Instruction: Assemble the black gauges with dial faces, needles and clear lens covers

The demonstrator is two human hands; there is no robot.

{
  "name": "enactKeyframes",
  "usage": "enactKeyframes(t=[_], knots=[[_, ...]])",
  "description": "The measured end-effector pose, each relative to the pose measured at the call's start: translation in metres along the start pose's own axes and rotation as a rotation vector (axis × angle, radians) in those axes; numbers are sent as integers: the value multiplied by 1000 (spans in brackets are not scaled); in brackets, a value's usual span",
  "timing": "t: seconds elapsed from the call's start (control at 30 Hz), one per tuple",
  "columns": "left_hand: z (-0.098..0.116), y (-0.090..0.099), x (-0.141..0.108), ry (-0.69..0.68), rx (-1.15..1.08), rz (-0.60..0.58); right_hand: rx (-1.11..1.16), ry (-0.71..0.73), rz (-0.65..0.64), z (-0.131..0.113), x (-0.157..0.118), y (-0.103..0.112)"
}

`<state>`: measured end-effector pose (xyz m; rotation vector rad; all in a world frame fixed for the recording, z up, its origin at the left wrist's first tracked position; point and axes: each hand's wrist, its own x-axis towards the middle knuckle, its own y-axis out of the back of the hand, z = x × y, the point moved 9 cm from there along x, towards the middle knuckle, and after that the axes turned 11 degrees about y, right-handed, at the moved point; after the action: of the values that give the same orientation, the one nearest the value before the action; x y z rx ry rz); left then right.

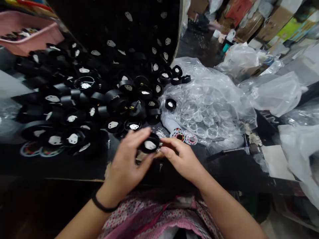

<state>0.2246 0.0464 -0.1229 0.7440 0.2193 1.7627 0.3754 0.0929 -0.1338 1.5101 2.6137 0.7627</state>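
My left hand [129, 159] is wrapped round a round black case [150, 144] with a white plate inside, at the front edge of the dark table. My right hand [181, 157] is at the right side of this case, thumb and forefinger pinched together; what they hold is too small to make out. Just behind the hands lies a small pile of thin metal pieces [161, 132]. Printed dial discs [191, 137] rest to the right of that pile. Many similar black cases [72, 138] are heaped at the left and behind.
Clear round covers [209, 121] lie on a plastic bag [199, 71] at right centre. A screwdriver-like tool [234, 150] is right of my hands. A pink bin [47, 35] stands back left, a large dark container [119, 20] behind. Boxes and bags fill the right.
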Motion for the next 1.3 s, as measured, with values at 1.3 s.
enactKeyframes(t=[1.3], knots=[[-25, -68, -63, 1280, -1417, 8, 487, -280, 119, 29, -19, 13]])
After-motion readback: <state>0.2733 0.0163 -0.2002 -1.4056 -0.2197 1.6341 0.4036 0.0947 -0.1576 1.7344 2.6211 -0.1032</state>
